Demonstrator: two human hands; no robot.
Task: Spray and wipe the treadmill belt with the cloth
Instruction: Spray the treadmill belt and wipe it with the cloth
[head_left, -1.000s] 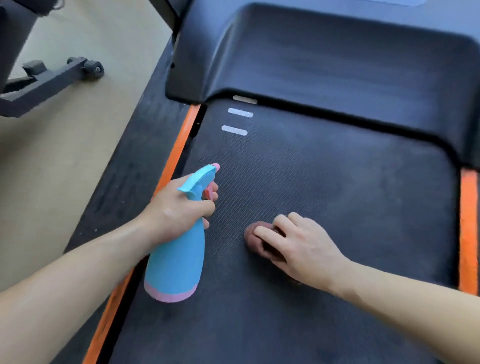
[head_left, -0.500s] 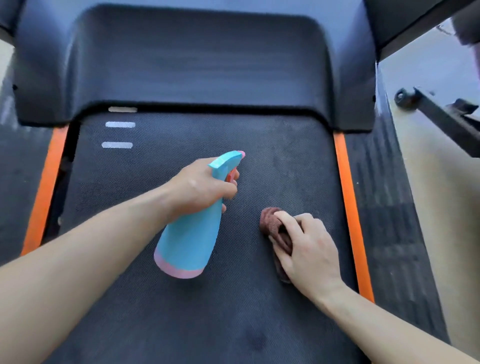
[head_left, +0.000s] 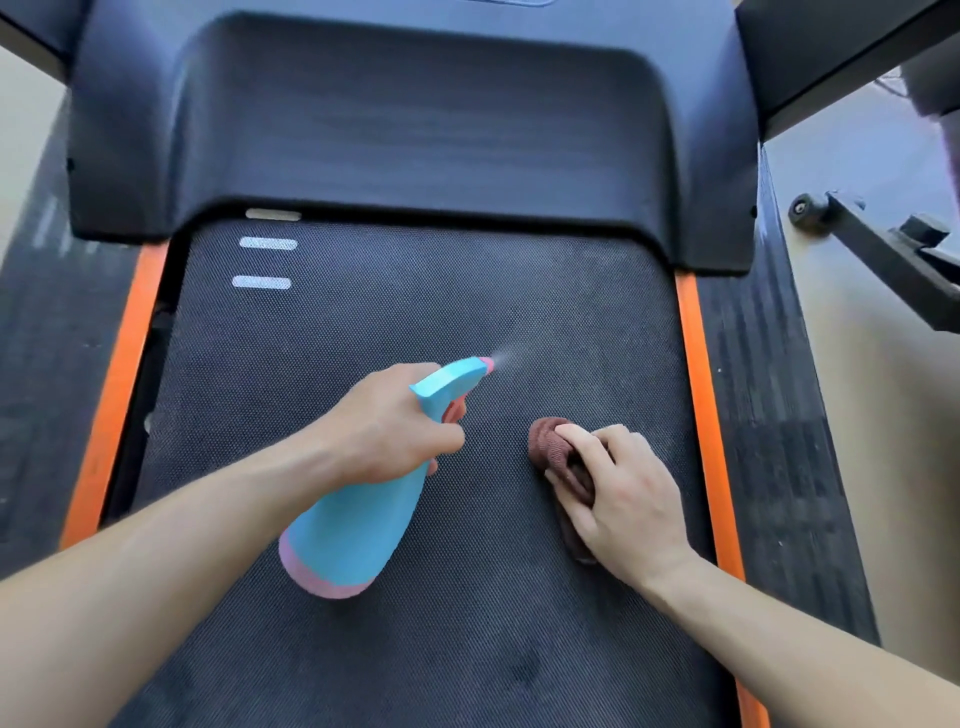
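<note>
The belt (head_left: 415, 322) fills the middle of the view, dark and textured, running under the hood (head_left: 415, 130) at the far end. A maroon cloth (head_left: 553, 447) lies bunched on the belt's right half. The right hand (head_left: 623, 499) holds it there, fingers (head_left: 584, 441) curled over the wad and pressing it down. Just left of it, the left hand (head_left: 389, 421) is clenched round the neck of the blue bottle (head_left: 358, 519), which hangs tilted above the belt. A thin mist (head_left: 511, 358) leaves the nozzle (head_left: 485, 365), heading up and right over bare belt beyond the cloth.

The spray looks well placed, landing ahead of the cloth and not on it. One or two light pulls should do; a soaked belt would likely be slippery. The nozzle is best kept low and clear of the hood and the orange strips (head_left: 693, 395). The cloth would cover more if it were opened flatter before being pushed through the wet patch in overlapping strokes. A darker spot (head_left: 524, 670) near the bottom edge probably wants its own pass.
</note>
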